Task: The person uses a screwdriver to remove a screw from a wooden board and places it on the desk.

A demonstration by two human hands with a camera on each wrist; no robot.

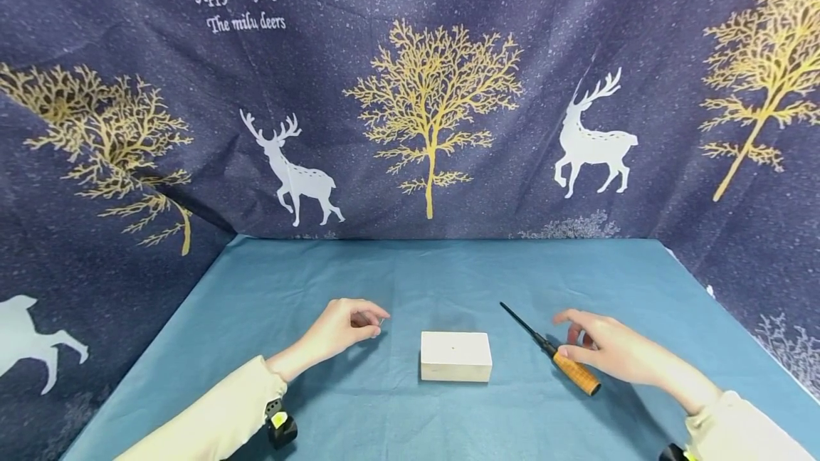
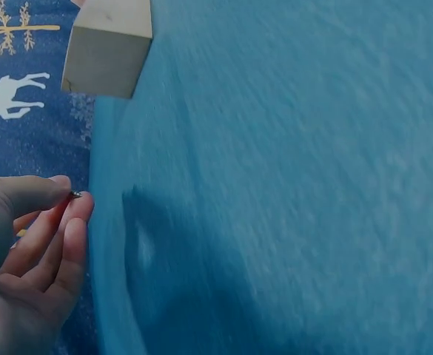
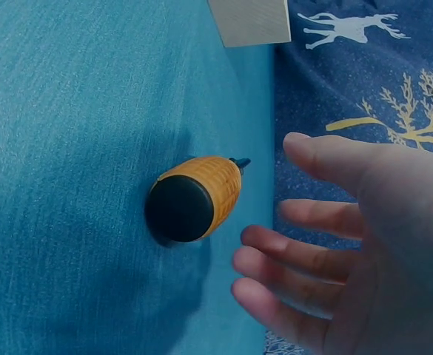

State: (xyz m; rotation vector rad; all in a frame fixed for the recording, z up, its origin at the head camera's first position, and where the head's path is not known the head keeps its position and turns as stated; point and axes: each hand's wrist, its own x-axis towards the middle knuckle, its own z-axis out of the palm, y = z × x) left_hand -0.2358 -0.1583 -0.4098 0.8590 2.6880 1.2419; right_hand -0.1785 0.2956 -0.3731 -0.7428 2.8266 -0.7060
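Between the thumb and index finger of my left hand [image 1: 344, 326] a small metal screw [image 2: 76, 194] is pinched, its tip just showing; the fingers hide most of it. A white wooden block [image 1: 455, 356] with a small hole in its top lies to the right of that hand. Further right is a screwdriver [image 1: 579, 373] with an orange, black-ended handle and a dark shaft that points away to the left. Over the handle my right hand [image 1: 611, 346] hovers with loosely bent, spread fingers. The right wrist view shows this hand apart from the screwdriver handle [image 3: 200, 194].
A blue cloth [image 1: 275, 269] covers the table. Behind it and at the sides hangs a dark blue curtain [image 1: 384, 183] printed with deer and golden trees. A dark wrist camera [image 1: 282, 430] sits at the left sleeve.
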